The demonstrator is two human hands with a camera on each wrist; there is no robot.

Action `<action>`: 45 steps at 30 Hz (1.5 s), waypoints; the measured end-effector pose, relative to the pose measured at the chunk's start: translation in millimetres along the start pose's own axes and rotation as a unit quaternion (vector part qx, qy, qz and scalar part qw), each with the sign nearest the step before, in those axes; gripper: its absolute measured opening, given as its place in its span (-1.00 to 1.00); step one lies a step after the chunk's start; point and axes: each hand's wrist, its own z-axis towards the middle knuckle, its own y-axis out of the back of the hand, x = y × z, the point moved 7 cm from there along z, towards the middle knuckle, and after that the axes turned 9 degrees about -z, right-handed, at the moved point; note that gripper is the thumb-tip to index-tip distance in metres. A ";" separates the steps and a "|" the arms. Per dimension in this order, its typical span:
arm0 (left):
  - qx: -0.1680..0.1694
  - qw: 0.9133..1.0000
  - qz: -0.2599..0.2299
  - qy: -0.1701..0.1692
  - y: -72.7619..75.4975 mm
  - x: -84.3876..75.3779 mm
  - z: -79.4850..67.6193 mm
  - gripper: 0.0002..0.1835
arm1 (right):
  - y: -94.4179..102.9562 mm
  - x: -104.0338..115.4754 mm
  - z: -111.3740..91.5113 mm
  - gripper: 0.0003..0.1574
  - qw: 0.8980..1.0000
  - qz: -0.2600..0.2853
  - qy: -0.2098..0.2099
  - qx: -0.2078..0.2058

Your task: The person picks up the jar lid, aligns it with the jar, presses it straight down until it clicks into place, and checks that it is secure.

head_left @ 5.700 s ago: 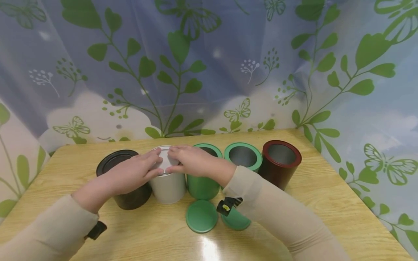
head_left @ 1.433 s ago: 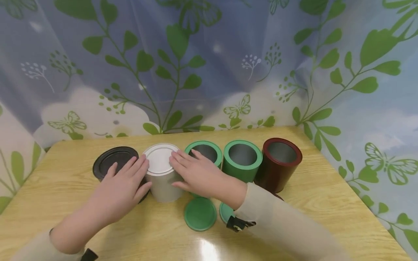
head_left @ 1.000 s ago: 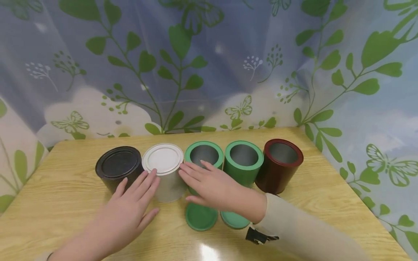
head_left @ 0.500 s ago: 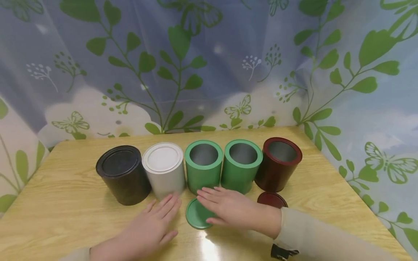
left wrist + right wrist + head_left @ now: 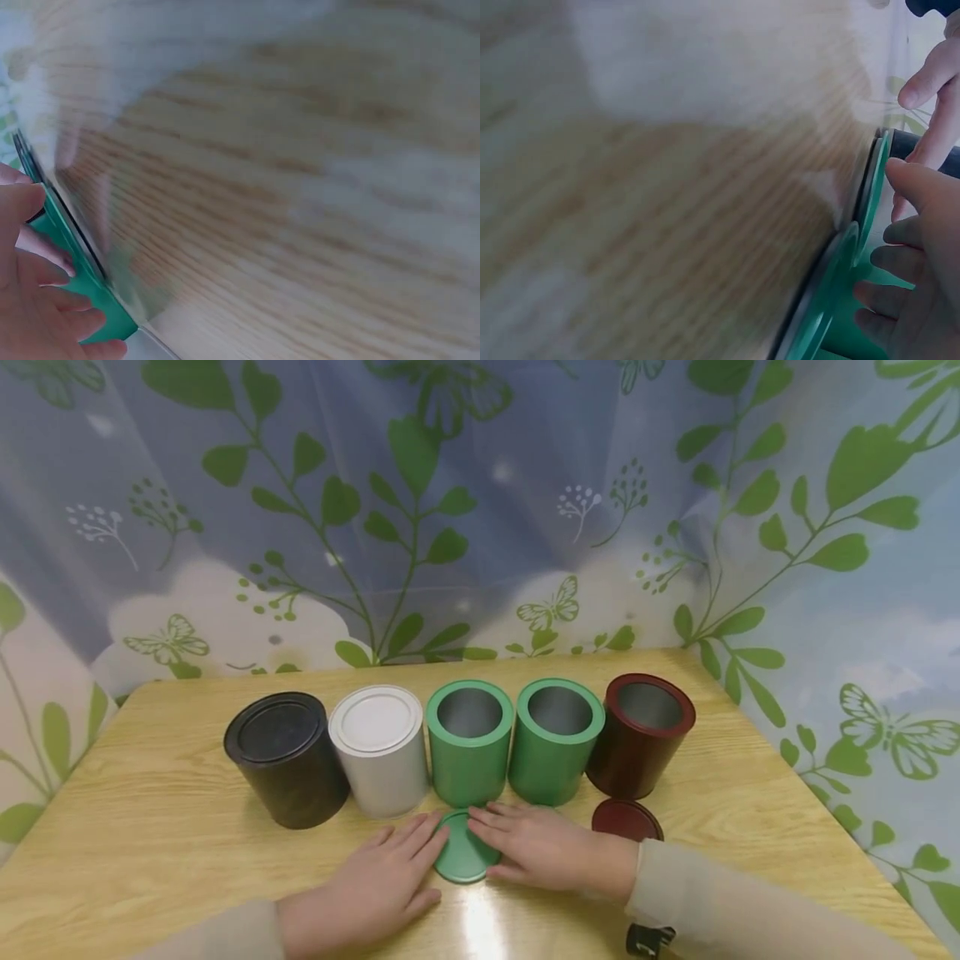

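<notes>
We have a flat, smooth, round green lid [image 5: 467, 862] lying on the wood-grained table [image 5: 135, 852]. At its eight o'clock is the left hand [image 5: 375, 887], palm down, fingers stretched and close together, tips at the rim; at three, the right hand [image 5: 542, 846] reaches over the edge, fingers extended and slightly apart. Beyond, we see cylindrical cans: a topless green can [image 5: 468, 768] at twelve, another green can [image 5: 549, 768] towards one, a topless dark-red can [image 5: 632, 764] at two, all grey inside; a closed white can [image 5: 384, 777] towards eleven, a closed black can [image 5: 296, 785] at ten.
</notes>
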 end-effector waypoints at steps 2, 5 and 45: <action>0.001 1.000 0.000 -0.006 -0.7 -0.3 3.0 -0.32 | -2.0 -1.3 -0.8 -0.24 1.000 0.008 -0.005 0.007; 0.009 1.000 0.003 -0.014 -3.2 0.2 7.8 -0.32 | -4.1 -1.8 -1.2 -0.24 1.000 0.010 -0.007 0.009; -0.064 0.992 0.042 -0.100 18.3 -11.9 3.0 -0.44 | 28.4 6.1 -8.3 -0.38 0.993 -0.015 0.046 -0.106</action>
